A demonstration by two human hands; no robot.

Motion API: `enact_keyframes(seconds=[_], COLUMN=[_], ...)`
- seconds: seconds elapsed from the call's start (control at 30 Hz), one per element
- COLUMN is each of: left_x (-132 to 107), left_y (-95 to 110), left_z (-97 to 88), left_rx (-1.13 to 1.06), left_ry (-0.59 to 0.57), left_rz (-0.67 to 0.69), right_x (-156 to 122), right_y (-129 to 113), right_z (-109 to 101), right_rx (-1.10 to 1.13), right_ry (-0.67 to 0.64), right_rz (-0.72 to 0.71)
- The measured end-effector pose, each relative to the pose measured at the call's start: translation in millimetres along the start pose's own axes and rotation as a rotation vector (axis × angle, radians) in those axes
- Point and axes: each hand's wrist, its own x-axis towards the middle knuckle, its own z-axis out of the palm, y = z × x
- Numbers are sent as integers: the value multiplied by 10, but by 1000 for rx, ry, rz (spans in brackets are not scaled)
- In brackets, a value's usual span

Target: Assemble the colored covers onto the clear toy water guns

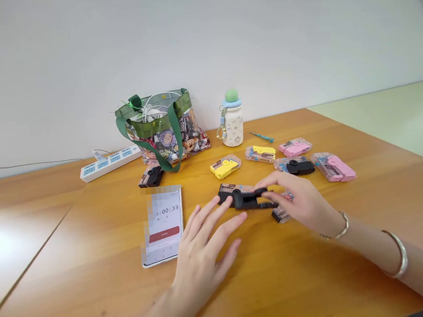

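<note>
In the middle of the table lies a small clear-and-black plastic case (224,197) with a black two-pronged piece (247,200) swung out from it. My right hand (298,200) pinches the prongs' end between thumb and fingers. My left hand (208,243) is open, fingers spread, its fingertips at the case's left side; whether they touch it I cannot tell. Partly under my right hand rests another small clear piece with a black end (281,215).
Beyond my hands lie several similar cases: yellow (225,167), pink (334,166) and black (294,166). A phone (164,228) showing a timer lies left. Farther back are a power strip (110,163), a clear bag (164,133), a bottle (232,121) and a small blue screwdriver (262,137).
</note>
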Motion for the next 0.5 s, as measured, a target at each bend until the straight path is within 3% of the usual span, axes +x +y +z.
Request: enact_keyframes(seconds=[0.2, 0.37, 0.5], left_x=[118, 420, 647], left_y=[91, 336, 525], left_z=[34, 249, 505], left_rx=[-104, -181, -50], left_ry=[-151, -264, -302], left_rz=[8, 102, 182], right_x=[163, 187, 179], right_y=[243, 395, 409], right_z=[-345, -453, -458], right_rx=[543, 841, 987], right_ry=[259, 391, 357], right_rz=[464, 669, 770])
